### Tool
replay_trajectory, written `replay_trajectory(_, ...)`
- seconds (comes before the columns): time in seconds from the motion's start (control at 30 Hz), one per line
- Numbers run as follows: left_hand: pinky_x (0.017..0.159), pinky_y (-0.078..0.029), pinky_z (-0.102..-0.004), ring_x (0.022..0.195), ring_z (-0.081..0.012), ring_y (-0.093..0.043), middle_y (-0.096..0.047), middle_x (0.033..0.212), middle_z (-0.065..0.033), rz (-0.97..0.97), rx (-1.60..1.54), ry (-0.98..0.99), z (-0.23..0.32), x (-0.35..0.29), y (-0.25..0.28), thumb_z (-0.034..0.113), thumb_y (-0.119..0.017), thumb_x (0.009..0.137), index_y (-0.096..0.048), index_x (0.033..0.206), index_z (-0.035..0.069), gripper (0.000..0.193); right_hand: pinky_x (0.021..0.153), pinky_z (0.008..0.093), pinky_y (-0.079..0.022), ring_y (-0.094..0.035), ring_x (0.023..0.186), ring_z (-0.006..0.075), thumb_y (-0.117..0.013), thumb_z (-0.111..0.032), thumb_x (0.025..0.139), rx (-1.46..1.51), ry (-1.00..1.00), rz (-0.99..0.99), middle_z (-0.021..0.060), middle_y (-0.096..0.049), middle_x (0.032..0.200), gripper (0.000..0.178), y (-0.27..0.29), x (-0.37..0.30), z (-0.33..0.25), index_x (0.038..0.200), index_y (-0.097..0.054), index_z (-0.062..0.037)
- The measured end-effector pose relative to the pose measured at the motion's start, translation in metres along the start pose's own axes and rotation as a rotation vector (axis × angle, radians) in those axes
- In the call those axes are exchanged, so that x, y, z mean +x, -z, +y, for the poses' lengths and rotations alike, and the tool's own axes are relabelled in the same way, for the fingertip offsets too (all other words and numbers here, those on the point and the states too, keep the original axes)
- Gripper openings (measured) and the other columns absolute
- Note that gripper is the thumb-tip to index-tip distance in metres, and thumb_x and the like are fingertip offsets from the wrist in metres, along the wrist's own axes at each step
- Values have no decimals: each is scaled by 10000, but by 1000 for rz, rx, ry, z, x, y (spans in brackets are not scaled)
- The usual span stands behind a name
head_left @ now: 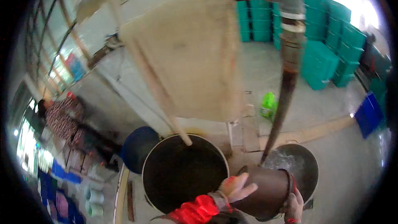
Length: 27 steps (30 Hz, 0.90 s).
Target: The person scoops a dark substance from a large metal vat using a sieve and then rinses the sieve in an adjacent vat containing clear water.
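A dark brown bucket (265, 191) is tilted on its side at the lower right, in front of a round metal tub (316, 170) with water in it. My right hand (295, 206) is closed on the bucket's rim at its right end. At the other end of the bucket my left hand (237, 187), below a red sleeve, has its fingers stretched out against or just over the side; whether it bears weight is unclear. Left of the bucket stands a large round vat (145, 182) of dark liquid. A pipe (286, 79) hangs down toward the metal tub.
A wooden pole (182, 135) reaches over the vat beside a large tan board (190, 58). A blue barrel (139, 149) stands behind the vat. Stacked green crates (319, 62), a bright green container (268, 104) and a blue panel (368, 115) lie beyond. Another person (64, 118) is at the left.
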<state>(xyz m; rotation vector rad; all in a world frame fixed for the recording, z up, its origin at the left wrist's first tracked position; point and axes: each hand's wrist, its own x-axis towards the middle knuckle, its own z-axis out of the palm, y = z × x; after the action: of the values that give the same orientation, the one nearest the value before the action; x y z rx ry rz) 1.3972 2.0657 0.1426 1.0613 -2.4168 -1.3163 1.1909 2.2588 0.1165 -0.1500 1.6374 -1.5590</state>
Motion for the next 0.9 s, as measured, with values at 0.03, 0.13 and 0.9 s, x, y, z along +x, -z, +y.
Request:
replay_trajectory(0.03, 761, -493, -465, 900, -390, -665, -669, 950, -230, -53, 0, -36, 11, 9, 0, 523, -610, 925, -555, 1158, 1, 574, 484, 234, -462, -585, 661, 106, -461, -212, 957, -12, -114, 47, 55, -656, 954, 450, 21, 3, 8, 1376, -562, -82)
replay_trajectory(0.13, 917, -473, -462, 1010, -385, -640, -663, 1097, -231, 26, 101, -387, 44, 8, 7, 468, -587, 951, -477, 1393, 27, 634, 438, 243, -356, -398, 491, 103, -575, -369, 986, 185, -49, 73, -57, -471, 677, 247, 44, 4, 36, 1013, -648, -135)
replay_trajectory(0.9, 756, -503, -352, 777, -207, -634, -704, 929, -93, 815, 109, 631, -252, -324, 108, 298, -689, 860, -565, 1396, 62, 599, 496, 307, -455, -555, 571, 127, -511, -265, 1004, -283, -392, -745, 13, -577, 708, 436, -304, -102, 194, 1418, -530, -131)
